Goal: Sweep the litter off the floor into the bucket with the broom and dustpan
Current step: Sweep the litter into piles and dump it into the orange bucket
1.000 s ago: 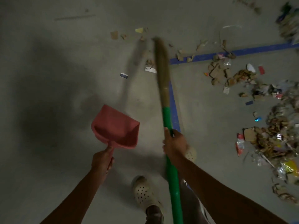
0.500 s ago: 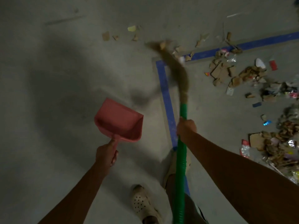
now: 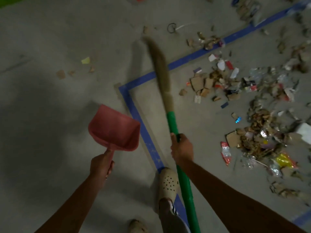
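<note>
**Over the blue tape (image 3: pixel 134 111) corner, the broom (image 3: pixel 170 115) is reached out**

Across the tape's far line the blurred bristles are laid, their tip just beyond it. The green handle is clamped in the right hand (image 3: pixel 181 148), fingers and thumb wrapped tight round it, inside the taped corner. Left of the tape's near line the red dustpan (image 3: pixel 116 130) is held, apparently clear of the floor (image 3: pixel 50 39). Its handle is gripped in the left hand (image 3: pixel 101 165), fingers curled round it, and nothing can be made out in the pan.

The gathering step is judged to be in hand, and no scooping has begun. Most of the litter (image 3: pixel 252 132) is heaped well to the right of the tape corner, inside the marked area. A yellow scrap (image 3: pixel 85 60) and a few brown bits are scattered to the left of it, outside.

Next, a drawing stroke toward the heap is called for, and then the pan must be set down on its lip. No bucket is in view. Bare grey concrete, dimly lit, is spread all round the tape, and a pale clog (image 3: pixel 168 182) is planted on its near end.
</note>
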